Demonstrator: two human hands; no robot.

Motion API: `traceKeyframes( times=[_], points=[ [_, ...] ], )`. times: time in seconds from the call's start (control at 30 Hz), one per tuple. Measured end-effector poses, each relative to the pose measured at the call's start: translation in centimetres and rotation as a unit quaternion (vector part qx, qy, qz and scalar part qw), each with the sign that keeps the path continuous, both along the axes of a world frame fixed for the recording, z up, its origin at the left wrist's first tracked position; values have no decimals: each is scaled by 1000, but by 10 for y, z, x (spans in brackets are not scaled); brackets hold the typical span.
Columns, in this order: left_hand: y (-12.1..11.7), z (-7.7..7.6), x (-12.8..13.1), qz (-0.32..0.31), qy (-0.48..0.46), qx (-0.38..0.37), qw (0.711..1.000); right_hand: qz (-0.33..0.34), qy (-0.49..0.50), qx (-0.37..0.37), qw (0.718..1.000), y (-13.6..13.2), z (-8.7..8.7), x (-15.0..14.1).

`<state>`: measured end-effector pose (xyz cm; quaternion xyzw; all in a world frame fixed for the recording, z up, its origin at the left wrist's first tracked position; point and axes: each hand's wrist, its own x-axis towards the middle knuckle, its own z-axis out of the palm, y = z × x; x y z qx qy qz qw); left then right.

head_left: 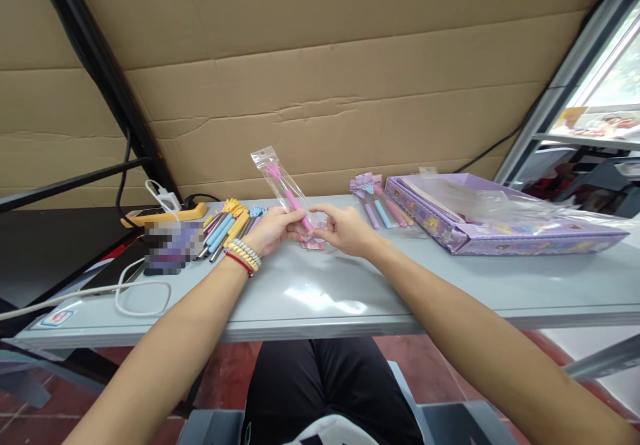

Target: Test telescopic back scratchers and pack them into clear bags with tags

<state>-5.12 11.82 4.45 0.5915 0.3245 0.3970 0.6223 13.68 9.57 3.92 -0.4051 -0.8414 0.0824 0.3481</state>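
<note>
A pink back scratcher (292, 200), its head shaped like a small hand, lies inside a clear plastic sleeve (264, 157) tilted up to the left. My left hand (274, 232) is closed around the lower handle and the sleeve. From the other side, my right hand (346, 230) pinches the sleeve's lower end, beside the handle. Below the fingers, a pink printed card (313, 244) partly shows through the plastic. Left of my left hand is a pile of loose back scratchers (226, 224) with yellow, blue and purple handles. Several bagged back scratchers (381, 206) lie right of my right hand.
On the right of the grey table (320, 298) stands a purple printed box (520, 242) with clear plastic bags on it. A yellow power strip (170, 213), a white cable (120, 286) and a blurred flat item (173, 248) are at the left. Cardboard (340, 85) backs the table.
</note>
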Motion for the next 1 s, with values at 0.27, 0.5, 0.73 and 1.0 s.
traceKeyframes(
  times=[0.27, 0.5, 0.73, 1.0],
  points=[
    [11, 0, -11, 86, -25, -2, 996, 99, 16, -12, 995, -1, 4, 6],
    [12, 0, -13, 100, -9, -29, 994, 96, 5, 59, 994, 5, 0, 7],
    [6, 0, -7, 28, 48, -15, 998, 74, 74, 6, 995, -1, 8, 2],
    [-3, 0, 0, -42, 33, -22, 998, 50, 88, -51, 994, -1, 5, -3]
  ],
)
